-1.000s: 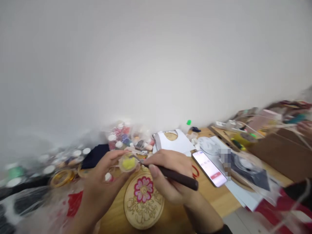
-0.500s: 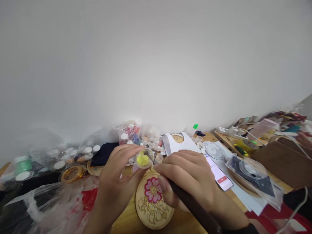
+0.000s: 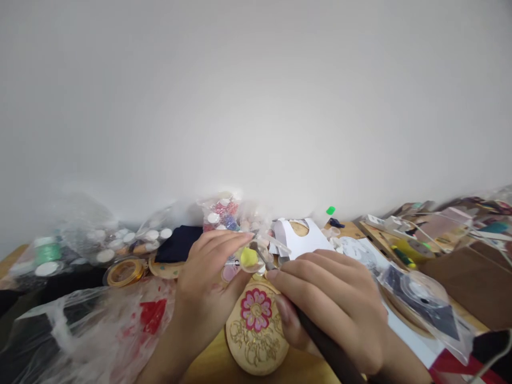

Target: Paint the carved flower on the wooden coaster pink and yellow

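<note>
My left hand (image 3: 208,277) pinches a small clear pot of yellow stuff (image 3: 250,258) just above the table. My right hand (image 3: 332,304) is closed round a dark-handled tool (image 3: 324,346), and its thin metal tip (image 3: 264,255) reaches the pot's rim. Below both hands lies a round wooden disc (image 3: 256,333) with a pink flower coloured in and gold outlines under it.
Bags of small white-lidded pots (image 3: 120,242) and gold wire rolls (image 3: 124,272) crowd the left. A crumpled plastic bag with red print (image 3: 100,325) lies at the front left. White card (image 3: 300,237), a bagged dark item (image 3: 424,298) and a cardboard box (image 3: 468,272) sit to the right.
The view has tilted up and shifted, so the things sit lower in the frame. The tool's tip, raised from the disc, is back at the yellow pot, and my right hand now hides the phone.
</note>
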The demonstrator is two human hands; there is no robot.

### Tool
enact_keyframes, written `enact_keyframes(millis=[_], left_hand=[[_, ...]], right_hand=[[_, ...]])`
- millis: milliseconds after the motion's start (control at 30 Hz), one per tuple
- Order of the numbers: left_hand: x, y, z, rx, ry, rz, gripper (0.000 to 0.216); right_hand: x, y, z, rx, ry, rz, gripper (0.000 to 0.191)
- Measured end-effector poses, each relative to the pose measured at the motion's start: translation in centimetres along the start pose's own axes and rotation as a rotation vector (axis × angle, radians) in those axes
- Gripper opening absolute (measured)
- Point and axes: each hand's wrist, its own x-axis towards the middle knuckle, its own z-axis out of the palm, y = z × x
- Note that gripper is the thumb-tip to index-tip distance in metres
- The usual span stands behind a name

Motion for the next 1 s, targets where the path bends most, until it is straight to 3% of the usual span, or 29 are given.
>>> enact_keyframes(millis=[500, 767, 1000], left_hand=[[0.0, 0.4, 0.0, -0.030, 0.002, -0.018, 0.022], [0.2, 0.1, 0.3, 0.007, 0.041, 0.110, 0.019], [0.3, 0.2, 0.4, -0.035, 0.080, 0.109, 0.019]], right_hand=[[-0.3, -0.5, -1.0, 0.040, 0.006, 0.057, 0.009], [-0.6, -1.0, -0.6, 0.018, 0.028, 0.143, 0.013], [-0.4, -0.9, -1.1, 0.044, 0.048, 0.140, 0.010]])
